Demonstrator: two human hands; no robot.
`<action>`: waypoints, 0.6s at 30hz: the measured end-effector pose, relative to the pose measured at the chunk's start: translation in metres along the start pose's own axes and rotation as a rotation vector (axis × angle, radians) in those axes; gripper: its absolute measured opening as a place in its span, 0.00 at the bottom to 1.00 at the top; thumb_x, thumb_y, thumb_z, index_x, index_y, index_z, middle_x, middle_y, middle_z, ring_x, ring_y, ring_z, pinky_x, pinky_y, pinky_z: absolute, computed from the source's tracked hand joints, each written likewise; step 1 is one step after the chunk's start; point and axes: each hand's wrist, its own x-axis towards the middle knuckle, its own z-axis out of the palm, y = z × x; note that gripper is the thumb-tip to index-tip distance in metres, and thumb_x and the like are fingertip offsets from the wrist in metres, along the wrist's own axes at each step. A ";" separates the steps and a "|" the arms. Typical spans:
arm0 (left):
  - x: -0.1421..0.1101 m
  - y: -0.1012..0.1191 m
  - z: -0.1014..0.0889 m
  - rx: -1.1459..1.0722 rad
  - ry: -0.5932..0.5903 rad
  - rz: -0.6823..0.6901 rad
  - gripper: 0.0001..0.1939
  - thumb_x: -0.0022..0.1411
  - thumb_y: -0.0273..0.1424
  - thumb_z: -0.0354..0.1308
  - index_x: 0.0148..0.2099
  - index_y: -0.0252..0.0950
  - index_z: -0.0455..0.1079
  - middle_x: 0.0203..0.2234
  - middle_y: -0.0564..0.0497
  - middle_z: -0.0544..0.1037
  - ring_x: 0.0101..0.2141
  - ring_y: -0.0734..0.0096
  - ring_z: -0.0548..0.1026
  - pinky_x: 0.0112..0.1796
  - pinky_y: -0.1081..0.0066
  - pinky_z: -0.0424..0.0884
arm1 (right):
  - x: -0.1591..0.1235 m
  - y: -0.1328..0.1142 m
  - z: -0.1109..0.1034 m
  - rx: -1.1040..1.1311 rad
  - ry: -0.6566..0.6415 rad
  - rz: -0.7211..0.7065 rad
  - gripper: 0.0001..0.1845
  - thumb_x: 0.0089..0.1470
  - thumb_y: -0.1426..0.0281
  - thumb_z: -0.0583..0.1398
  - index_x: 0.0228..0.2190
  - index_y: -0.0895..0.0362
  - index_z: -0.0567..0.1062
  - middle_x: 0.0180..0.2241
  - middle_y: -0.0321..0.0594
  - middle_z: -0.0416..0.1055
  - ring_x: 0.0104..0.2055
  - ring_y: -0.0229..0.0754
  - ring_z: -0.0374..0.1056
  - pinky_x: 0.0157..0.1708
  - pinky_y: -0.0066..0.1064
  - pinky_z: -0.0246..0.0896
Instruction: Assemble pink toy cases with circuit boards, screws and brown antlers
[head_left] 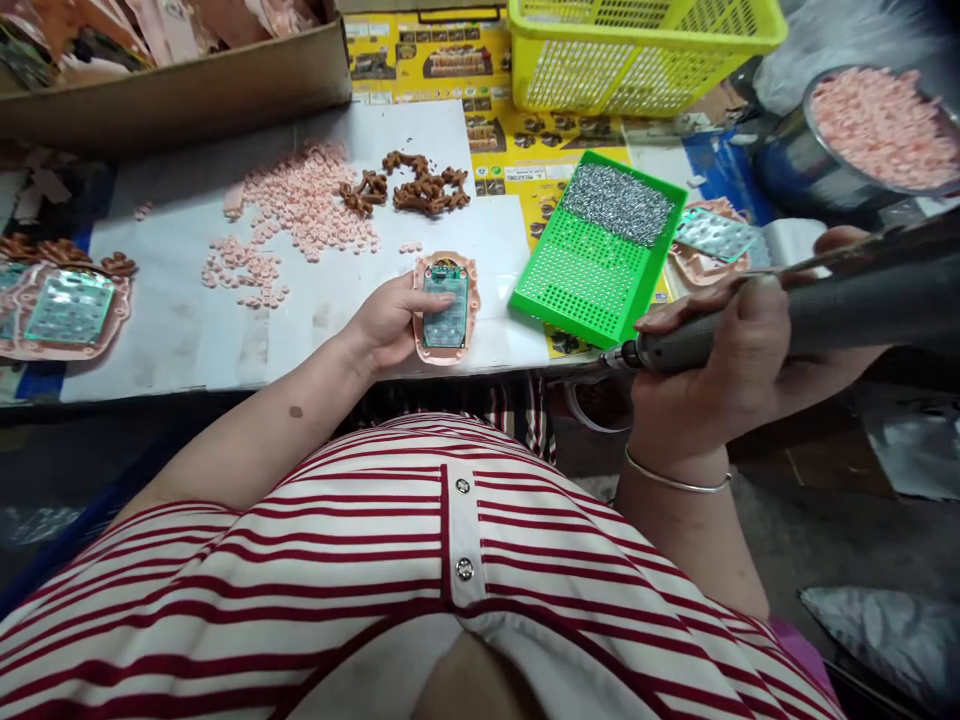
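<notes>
Casing (471, 318), head view: the pale pink shell, with a green circuit board (445, 328) face up inside it, is at the near edge of the counter (514, 345), in front of the torso. The left hand (391, 320) grips the casing from its left side, thumb on the board and fingers behind the shell; contact with the counter cannot be confirmed. The long axis of the casing points away from the torso. The right hand (720, 390) is wrapped around a grey cylindrical power driver (832, 290). The driver lies crosswise to the casing axis, its bit (613, 356) directed left. Relative to the right hand, the casing lies to the left, well apart from the bit; the left hand is the nearer one. A green tray (574, 295) stands beyond and between casing and right hand, with small metal parts (619, 203) at its far end. The bit is just beside the near corner of the tray; whether they touch cannot be determined.
</notes>
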 end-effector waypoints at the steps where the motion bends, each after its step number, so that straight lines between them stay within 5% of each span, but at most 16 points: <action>1: -0.002 -0.002 0.000 -0.014 -0.041 -0.038 0.17 0.47 0.22 0.65 0.43 0.29 0.75 0.33 0.45 0.81 0.32 0.66 0.79 0.41 0.65 0.76 | -0.003 -0.002 0.000 -0.004 0.009 -0.004 0.07 0.56 0.63 0.63 0.38 0.47 0.71 0.29 0.31 0.68 0.26 0.37 0.73 0.21 0.28 0.69; 6: 0.003 -0.005 0.004 0.110 -0.249 -0.319 0.18 0.44 0.22 0.67 0.41 0.28 0.76 0.31 0.41 0.81 0.29 0.64 0.79 0.33 0.67 0.74 | 0.005 0.007 -0.009 -0.018 0.129 -0.155 0.07 0.53 0.68 0.65 0.34 0.49 0.71 0.32 0.31 0.71 0.26 0.36 0.73 0.21 0.26 0.69; 8: 0.018 0.005 0.003 0.150 -0.171 -0.248 0.15 0.44 0.21 0.66 0.38 0.29 0.76 0.29 0.43 0.81 0.27 0.65 0.78 0.33 0.66 0.74 | 0.015 0.016 -0.015 0.016 0.189 -0.267 0.10 0.50 0.71 0.67 0.33 0.50 0.71 0.31 0.30 0.72 0.23 0.33 0.71 0.20 0.24 0.68; 10: 0.033 0.022 -0.001 0.133 -0.033 -0.039 0.14 0.43 0.20 0.65 0.36 0.29 0.75 0.28 0.45 0.80 0.28 0.68 0.78 0.36 0.67 0.75 | 0.024 0.026 -0.020 0.046 0.212 -0.359 0.11 0.47 0.72 0.68 0.32 0.51 0.73 0.29 0.29 0.73 0.20 0.31 0.68 0.18 0.23 0.67; 12: 0.041 0.039 -0.005 0.113 -0.025 0.079 0.16 0.43 0.20 0.65 0.39 0.28 0.75 0.30 0.45 0.81 0.30 0.67 0.79 0.37 0.67 0.77 | 0.029 0.034 -0.025 0.024 0.216 -0.394 0.11 0.46 0.70 0.69 0.32 0.52 0.73 0.27 0.28 0.73 0.18 0.31 0.67 0.17 0.24 0.67; 18: 0.011 0.039 0.002 0.113 -0.033 -0.046 0.21 0.43 0.23 0.71 0.43 0.34 0.75 0.29 0.47 0.82 0.25 0.65 0.80 0.23 0.73 0.76 | 0.030 0.040 -0.036 -0.174 0.308 -0.339 0.16 0.49 0.62 0.70 0.33 0.54 0.71 0.22 0.28 0.72 0.19 0.34 0.69 0.22 0.27 0.68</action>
